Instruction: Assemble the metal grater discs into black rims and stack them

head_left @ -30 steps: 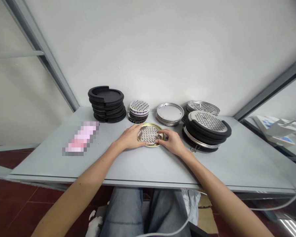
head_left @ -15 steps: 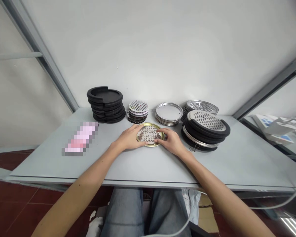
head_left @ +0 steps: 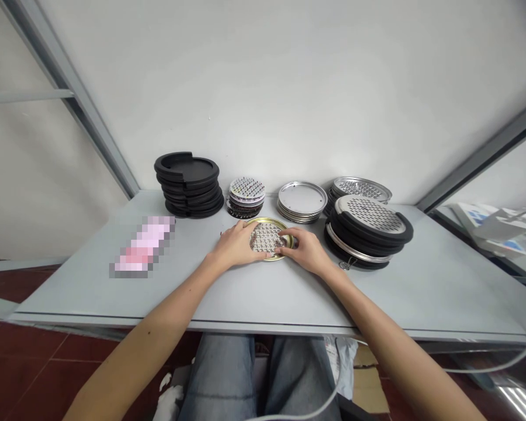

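Observation:
A gold-rimmed round dish (head_left: 268,223) lies flat on the grey table (head_left: 254,292), with a round LED board (head_left: 266,238) sitting inside it. My left hand (head_left: 235,244) rests on the dish's left edge, fingers over the board. On the right side my right hand (head_left: 301,248) presses its fingertips on the board and rim. Both hands hold the board and dish against the table.
Behind the hands stand a stack of black round housings (head_left: 188,184), a small stack of LED boards (head_left: 246,197), a stack of silver dishes (head_left: 302,202) and black rings topped with perforated metal covers (head_left: 368,228). A blurred pink item (head_left: 142,245) lies at left.
My left hand has slid a little further over the board; the right hand has barely moved. The dish stays in the same place.

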Demonstrator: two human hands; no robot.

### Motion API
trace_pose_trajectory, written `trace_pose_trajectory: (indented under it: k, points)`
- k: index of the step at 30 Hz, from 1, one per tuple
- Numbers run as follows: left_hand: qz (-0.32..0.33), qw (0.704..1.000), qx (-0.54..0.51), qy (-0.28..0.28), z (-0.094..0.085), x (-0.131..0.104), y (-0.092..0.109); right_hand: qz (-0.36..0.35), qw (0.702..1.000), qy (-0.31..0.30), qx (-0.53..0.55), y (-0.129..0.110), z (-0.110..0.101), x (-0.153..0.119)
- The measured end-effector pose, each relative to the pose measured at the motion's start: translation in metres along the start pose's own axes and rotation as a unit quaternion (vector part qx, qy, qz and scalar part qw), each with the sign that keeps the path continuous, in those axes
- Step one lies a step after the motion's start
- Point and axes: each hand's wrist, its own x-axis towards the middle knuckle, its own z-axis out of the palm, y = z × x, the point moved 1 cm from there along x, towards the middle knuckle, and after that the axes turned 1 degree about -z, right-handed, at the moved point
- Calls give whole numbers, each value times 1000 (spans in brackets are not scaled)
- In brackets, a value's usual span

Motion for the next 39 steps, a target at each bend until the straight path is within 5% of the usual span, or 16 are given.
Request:
trace_pose_trajectory:
  k: [14,20,28,39]
  points:
    - [11,999,-33,2,1,2,-7,-9,1000,-3,13,5,-6,0]
    - [70,997,-45,-3,-2,4,-13,-26,999,28,-21,11,-8,7]
    - [126,990,-49,-47,-5,7,-28,-82,996,-39,-13,18,-8,32]
    - [156,984,-51,-67,-8,5,-32,-113,992,-40,-28,25,-9,31]
